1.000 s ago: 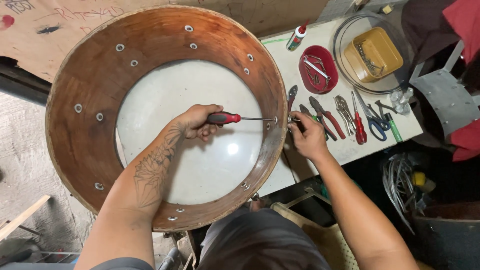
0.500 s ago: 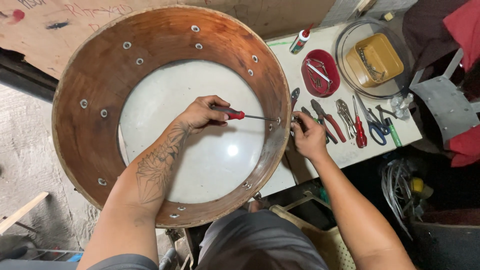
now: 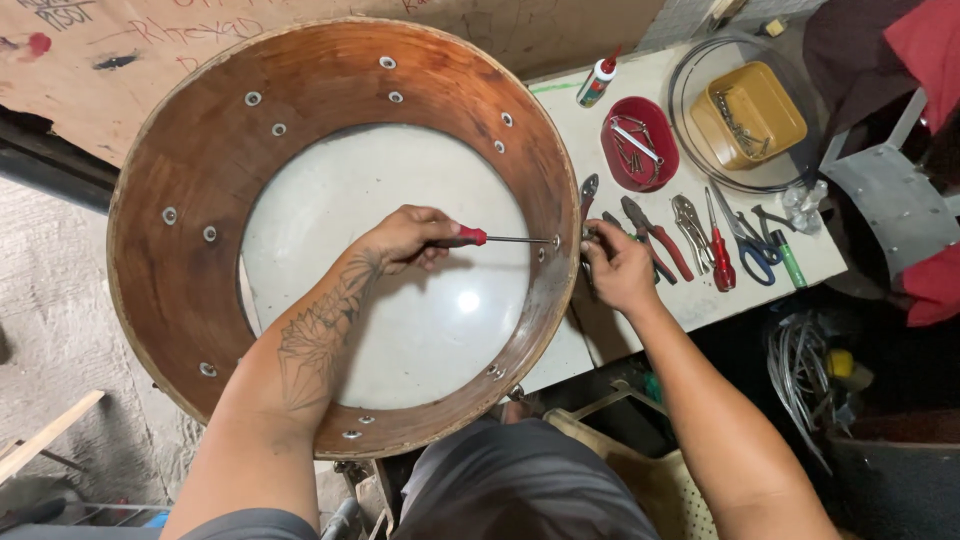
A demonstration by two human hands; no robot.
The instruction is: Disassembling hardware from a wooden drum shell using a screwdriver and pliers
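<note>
A red-handled screwdriver [image 3: 490, 238] lies level inside a large wooden drum shell [image 3: 200, 180], its thin shaft pointing toward three o'clock and its tip meeting the inner wall at a screw on the shell's three o'clock side. The left hand [image 3: 405, 238], on a tattooed forearm reaching in from seven o'clock, has its fingers wrapped closed around the handle. Below it lies the pale, translucent drumhead [image 3: 400, 330] that closes the bottom of the shell, with a bright spot of reflected light. Round metal fasteners dot the brown inner wall all the way round.

Just outside the shell at three o'clock, the right hand [image 3: 618, 268] presses against the outer wall opposite the screwdriver tip, its fingers curled shut on a small dark tool or fitting that is too hidden to tell.

Beyond it, on the pale counter [image 3: 570, 110], a row of hand tools lies side by side: red-handled pliers [image 3: 655, 238], locking pliers [image 3: 692, 220], a second red screwdriver [image 3: 720, 255], blue-handled scissors [image 3: 752, 245] and a green-handled tool [image 3: 788, 262]. At one o'clock sit a red oval dish [image 3: 640, 142] holding metal parts, a small glue bottle [image 3: 598, 80], and a yellow tray [image 3: 748, 112] of hardware inside a wire hoop
</note>
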